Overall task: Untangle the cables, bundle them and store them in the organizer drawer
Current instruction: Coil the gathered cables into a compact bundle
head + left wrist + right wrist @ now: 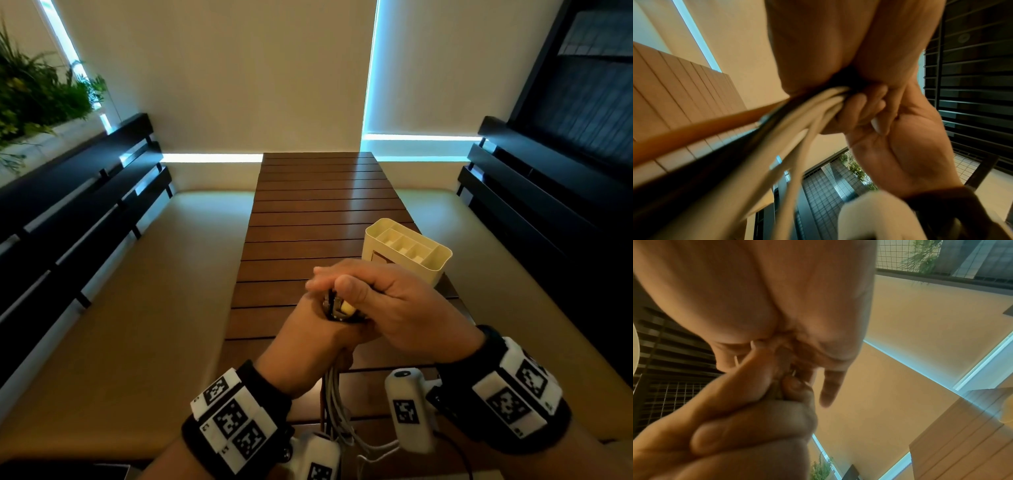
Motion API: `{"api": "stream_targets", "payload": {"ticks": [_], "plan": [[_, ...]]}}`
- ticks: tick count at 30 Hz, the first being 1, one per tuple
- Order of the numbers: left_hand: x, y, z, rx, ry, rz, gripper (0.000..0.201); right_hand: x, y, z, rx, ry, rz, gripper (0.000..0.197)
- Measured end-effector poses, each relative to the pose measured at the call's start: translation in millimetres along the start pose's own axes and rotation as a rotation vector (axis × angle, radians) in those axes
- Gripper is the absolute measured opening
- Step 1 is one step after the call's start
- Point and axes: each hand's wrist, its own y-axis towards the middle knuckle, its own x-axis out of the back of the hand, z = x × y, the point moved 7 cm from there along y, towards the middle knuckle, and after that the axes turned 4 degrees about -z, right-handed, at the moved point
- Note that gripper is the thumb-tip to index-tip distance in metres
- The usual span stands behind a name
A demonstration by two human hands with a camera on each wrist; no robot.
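Note:
My left hand [308, 337] grips a cable bundle [337, 308] in its fist above the near part of the wooden table [318, 212]. White, grey, black and brown strands [334, 401] hang from under the fist. My right hand [387, 308] lies over the bundle's top, thumb and fingers pinching the cable ends. In the left wrist view the cables [797, 129] run out of the left hand [818, 48], with the right hand [910, 154] against it. The right wrist view shows the right hand [756, 288] pressed onto the left hand [735, 426]; the cables are mostly hidden there. The white organizer [438, 270] stands just behind my right hand.
The slatted table stretches away towards the wall. Cushioned benches [154, 291] with dark slatted backs [68, 212] run along both sides. Plants [37, 89] sit at the far left. The organizer's top has several open compartments.

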Motion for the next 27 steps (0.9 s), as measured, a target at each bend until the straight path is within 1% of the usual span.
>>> {"api": "stream_targets", "payload": {"ticks": [3, 5, 6, 9, 12, 14, 15, 17, 20, 23, 25, 27], "plan": [[9.0, 6.7, 3.9, 0.001, -0.026, -0.049, 0.025, 15.0, -5.4, -1.8, 0.076, 0.011, -0.201, 0.04], [15.6, 9.5, 6.9, -0.004, -0.01, -0.079, 0.025, 23.6, -11.2, -2.8, 0.108, -0.002, -0.293, 0.029], [18.7, 10.2, 8.8, -0.002, -0.008, -0.09, 0.023, 24.0, -12.9, -4.2, 0.106, -0.033, -0.3, 0.024], [24.6, 11.8, 16.2, 0.016, -0.025, -0.109, 0.014, 12.0, -13.9, -10.5, 0.032, -0.188, -0.239, 0.017], [24.3, 14.7, 21.6, 0.046, -0.031, -0.115, 0.021, 3.1, -12.7, -14.1, 0.031, -0.274, -0.246, 0.011], [25.0, 16.7, 24.9, 0.065, -0.016, -0.128, 0.023, 1.4, -11.7, -15.3, 0.029, -0.31, -0.259, 0.015], [26.2, 17.9, 27.4, 0.074, 0.0, -0.141, 0.024, 1.1, -11.6, -16.4, 0.017, -0.315, -0.264, 0.017], [29.0, 20.0, 31.5, 0.074, 0.03, -0.163, 0.026, 0.9, -11.3, -17.3, -0.007, -0.321, -0.268, 0.014], [31.2, 22.2, 33.0, 0.045, 0.046, -0.18, 0.029, 0.4, -9.6, -19.4, -0.075, -0.329, -0.25, 0.012], [30.7, 23.2, 31.3, -0.002, 0.052, -0.179, 0.03, 0.4, -5.3, -20.6, -0.163, -0.305, -0.196, 0.008], [30.3, 23.2, 31.5, -0.024, 0.058, -0.182, 0.03, 0.4, -2.2, -21.6, -0.208, -0.274, -0.155, 0.011], [30.0, 22.9, 31.5, -0.026, 0.04, -0.182, 0.032, 0.0, 0.6, -21.7, -0.22, -0.248, -0.122, 0.015]]}}
